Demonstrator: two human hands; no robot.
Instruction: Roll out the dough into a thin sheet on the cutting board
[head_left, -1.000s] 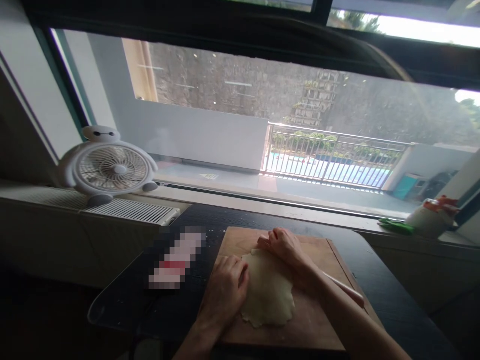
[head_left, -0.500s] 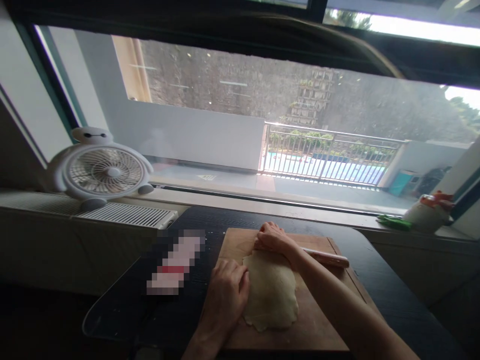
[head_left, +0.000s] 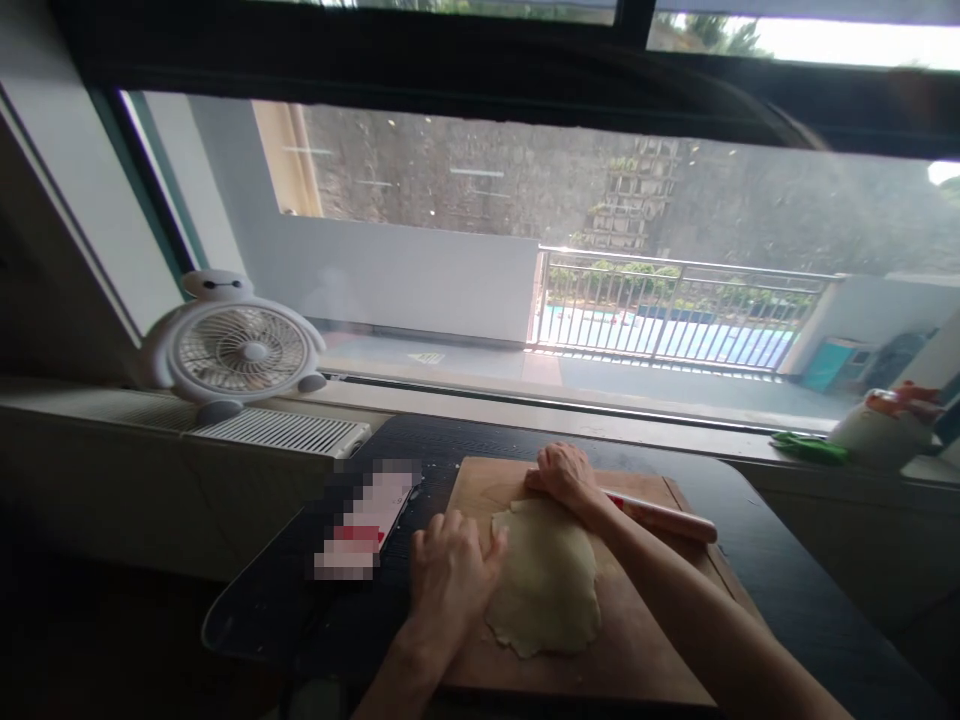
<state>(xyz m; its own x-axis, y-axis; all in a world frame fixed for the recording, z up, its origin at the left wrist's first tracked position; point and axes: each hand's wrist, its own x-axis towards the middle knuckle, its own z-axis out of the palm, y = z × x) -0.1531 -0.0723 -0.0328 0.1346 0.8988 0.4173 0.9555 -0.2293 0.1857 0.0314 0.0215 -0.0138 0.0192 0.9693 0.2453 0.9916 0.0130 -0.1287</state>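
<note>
A flat, uneven sheet of dough [head_left: 546, 580] lies on a wooden board [head_left: 630, 640]. My right hand [head_left: 566, 472] is closed over the left part of a rolling pin [head_left: 671, 518], which lies on the board just beyond the dough's far edge. The pin's right end sticks out past my forearm. At the board's left edge is my left hand [head_left: 452, 560], its thumb held away from the bent fingers and close to the dough's left edge. Whether the thumb touches the dough I cannot tell.
The board sits on a dark table [head_left: 765, 560]. A blurred-out flat object [head_left: 367, 535] lies left of it. Behind stand a white fan [head_left: 251, 350] on a radiator [head_left: 285, 432], and a pale container [head_left: 881, 430] beside a green cloth-like thing [head_left: 810, 447] on the sill.
My left thumb has spread away from the fingers. My right hand stays on the rolling pin at the dough's far edge. The whole view has shifted slightly.
</note>
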